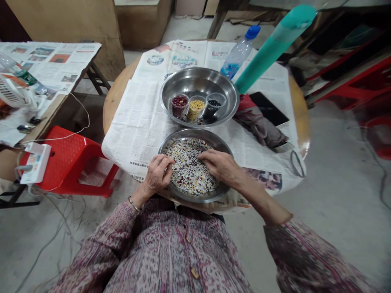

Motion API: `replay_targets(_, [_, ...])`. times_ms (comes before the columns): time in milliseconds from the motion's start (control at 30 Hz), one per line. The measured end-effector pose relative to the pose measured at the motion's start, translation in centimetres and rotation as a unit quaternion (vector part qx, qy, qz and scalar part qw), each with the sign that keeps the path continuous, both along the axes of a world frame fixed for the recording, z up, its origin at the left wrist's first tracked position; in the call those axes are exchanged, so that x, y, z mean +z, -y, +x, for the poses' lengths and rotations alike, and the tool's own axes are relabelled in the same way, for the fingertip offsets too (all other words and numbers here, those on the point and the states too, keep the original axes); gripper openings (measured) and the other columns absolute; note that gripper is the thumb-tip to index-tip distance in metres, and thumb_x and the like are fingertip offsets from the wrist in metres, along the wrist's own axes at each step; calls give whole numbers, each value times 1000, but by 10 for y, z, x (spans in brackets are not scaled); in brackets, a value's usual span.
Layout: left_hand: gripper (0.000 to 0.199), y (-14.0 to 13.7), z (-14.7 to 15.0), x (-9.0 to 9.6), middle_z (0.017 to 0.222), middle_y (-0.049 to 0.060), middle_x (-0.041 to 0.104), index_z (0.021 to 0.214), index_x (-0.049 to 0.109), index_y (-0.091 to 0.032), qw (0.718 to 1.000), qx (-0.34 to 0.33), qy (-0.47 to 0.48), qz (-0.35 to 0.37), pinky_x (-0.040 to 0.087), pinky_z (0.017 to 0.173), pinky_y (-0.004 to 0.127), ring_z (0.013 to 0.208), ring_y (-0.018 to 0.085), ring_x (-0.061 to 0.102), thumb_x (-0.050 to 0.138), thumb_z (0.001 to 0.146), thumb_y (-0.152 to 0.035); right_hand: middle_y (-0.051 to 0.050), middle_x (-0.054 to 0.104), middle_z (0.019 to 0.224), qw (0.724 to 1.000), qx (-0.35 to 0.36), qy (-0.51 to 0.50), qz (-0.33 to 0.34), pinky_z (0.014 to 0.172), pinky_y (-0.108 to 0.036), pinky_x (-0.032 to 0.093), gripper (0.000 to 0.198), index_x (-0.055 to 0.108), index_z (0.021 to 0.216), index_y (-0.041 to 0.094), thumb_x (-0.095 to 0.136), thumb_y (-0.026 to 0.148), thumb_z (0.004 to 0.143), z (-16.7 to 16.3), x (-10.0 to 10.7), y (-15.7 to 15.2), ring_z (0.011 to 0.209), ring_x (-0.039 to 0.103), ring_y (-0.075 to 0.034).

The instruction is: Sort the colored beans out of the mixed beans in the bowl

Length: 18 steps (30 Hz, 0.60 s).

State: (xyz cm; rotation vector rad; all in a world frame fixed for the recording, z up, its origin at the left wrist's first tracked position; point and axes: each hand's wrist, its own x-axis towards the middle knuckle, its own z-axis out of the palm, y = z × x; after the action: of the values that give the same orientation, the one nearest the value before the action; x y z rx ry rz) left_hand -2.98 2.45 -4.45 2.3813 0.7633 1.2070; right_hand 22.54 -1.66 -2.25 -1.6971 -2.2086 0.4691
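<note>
A steel basin in front of me holds a spread of mixed white, black, yellow and dark red grains and beans. My left hand rests at the basin's left rim, fingers curled with thumb and fingertips together; whatever they pinch is too small to see. Over the right part of the mix, my right hand has its fingertips pressed together at the grains, their contents hidden. Just behind stands a larger steel basin with a cup of red beans, a cup of yellow beans and a cup of black beans.
Newspaper covers the round table. A plastic bottle, a long green tube-shaped thing, a folded umbrella and a dark phone or tablet lie or stand right of the basins. A red stool carries a power strip at left.
</note>
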Motion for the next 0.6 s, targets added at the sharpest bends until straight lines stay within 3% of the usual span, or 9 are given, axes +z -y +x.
replay_targets(167, [13,0,0,0,90,5,64,98,55,-19,1000,2,-8,-2,50,87,36,90,19,61,48,93,-9,-11,65,112,999,-33,7,-2,90,-43,55,44,58,130,20,62,36,89,-4,2,34,102,66,-28])
replay_targets(233, [13,1,-1,0,90,5,64,98,56,-19,1000,4,-14,-5,50,87,37,91,20,61,48,94,-10,-11,65,108,999,-51,2,-12,87,-42,55,39,61,124,19,62,33,88,-16,-1,38,97,66,-27])
replay_targets(367, [14,1,-1,1,91,5,64,99,56,-19,1000,5,-15,-5,50,87,38,91,20,61,48,94,-9,-8,68,92,994,-86,-58,-18,84,-37,52,21,69,95,19,55,11,81,-40,-9,24,88,65,-23])
replay_targets(467, [14,1,0,1,91,5,64,100,56,-19,1000,6,-13,-1,50,86,37,90,19,60,48,95,-9,-4,70,88,989,-57,-133,-6,83,-33,51,24,69,89,21,54,6,79,-55,-7,10,83,64,-19])
replay_targets(600, [13,0,0,0,94,6,62,102,55,-19,1000,13,-3,0,50,85,35,92,19,58,45,98,-11,-6,70,93,989,75,-126,12,86,-34,50,22,70,93,19,54,6,84,-75,0,-3,89,62,-19])
